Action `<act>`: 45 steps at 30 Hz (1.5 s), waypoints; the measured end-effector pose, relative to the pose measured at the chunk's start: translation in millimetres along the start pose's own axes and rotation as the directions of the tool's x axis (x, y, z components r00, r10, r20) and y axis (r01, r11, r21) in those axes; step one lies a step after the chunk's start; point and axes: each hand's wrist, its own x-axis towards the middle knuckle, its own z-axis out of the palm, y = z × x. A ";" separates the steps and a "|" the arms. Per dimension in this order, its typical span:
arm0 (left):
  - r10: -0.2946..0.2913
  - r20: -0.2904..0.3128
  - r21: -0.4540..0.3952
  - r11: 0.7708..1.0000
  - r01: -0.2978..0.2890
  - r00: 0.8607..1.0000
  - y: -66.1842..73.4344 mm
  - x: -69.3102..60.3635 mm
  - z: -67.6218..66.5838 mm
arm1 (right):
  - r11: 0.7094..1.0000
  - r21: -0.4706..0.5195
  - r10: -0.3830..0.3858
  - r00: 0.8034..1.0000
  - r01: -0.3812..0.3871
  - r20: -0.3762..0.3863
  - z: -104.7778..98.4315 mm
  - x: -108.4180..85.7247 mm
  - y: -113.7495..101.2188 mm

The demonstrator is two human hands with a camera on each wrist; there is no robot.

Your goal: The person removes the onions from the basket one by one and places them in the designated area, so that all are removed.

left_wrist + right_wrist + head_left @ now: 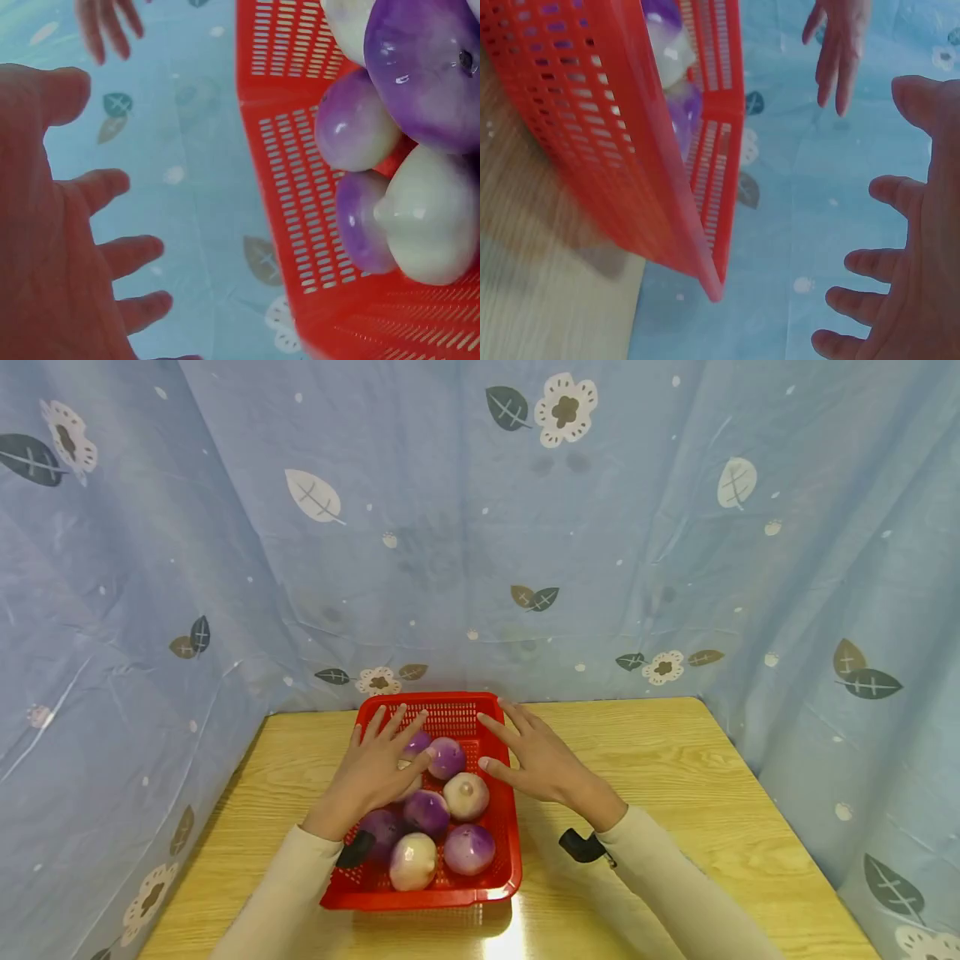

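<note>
A red plastic basket (514,843) holds several purple-and-white turnips (468,849). Some show a purple top, while others, like the front turnip (412,862), turn their white side up. My left hand (375,768) hovers over the left side of the basket with fingers spread, hiding part of the turnips beneath. Beside the right rim, my right hand (547,760) is held out with straight, parted fingers. Both wrist views show the left palm (45,247) and right palm (922,262) holding nothing, apart from the basket's slotted walls.
The basket stands on a light wood-grain table (637,777), near its back edge. A blue curtain (450,527) with leaf and flower prints surrounds the table at the back and both sides. A black wrist mount (581,845) sticks out below the right wrist.
</note>
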 end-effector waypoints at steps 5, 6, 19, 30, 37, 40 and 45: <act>-0.010 0.010 -0.027 1.000 0.011 1.000 -11.0 -6.9 -9.6 | 0.999 -0.034 -0.041 0.999 0.042 0.022 2.7 2.1 -8.1; -0.014 0.017 -0.036 0.999 0.015 1.000 -12.8 -8.4 -11.6 | 0.998 -0.040 -0.046 0.999 0.047 0.029 3.1 2.5 -9.7; -0.076 0.015 -0.162 0.984 0.077 0.997 -52.7 -32.8 -30.7 | 0.991 0.108 -0.101 0.981 0.083 0.164 9.3 6.3 -29.4; -0.111 0.061 -0.367 0.922 0.126 0.992 -101.9 -41.3 -12.8 | 0.984 0.122 -0.158 0.953 0.130 0.259 18.5 11.7 -43.4; -0.118 0.183 -0.626 0.752 0.208 0.976 -125.0 -47.4 9.1 | 0.970 0.135 -0.238 0.913 0.204 0.330 28.1 14.5 -52.5; -0.109 0.235 -0.722 0.646 0.249 0.966 -129.4 -47.4 16.1 | 0.970 0.126 -0.240 0.904 0.208 0.355 31.9 15.2 -54.4; -0.088 0.292 -0.811 0.505 0.295 0.952 -132.9 -47.2 23.8 | 0.975 0.096 -0.223 0.875 0.201 0.430 36.6 16.9 -58.3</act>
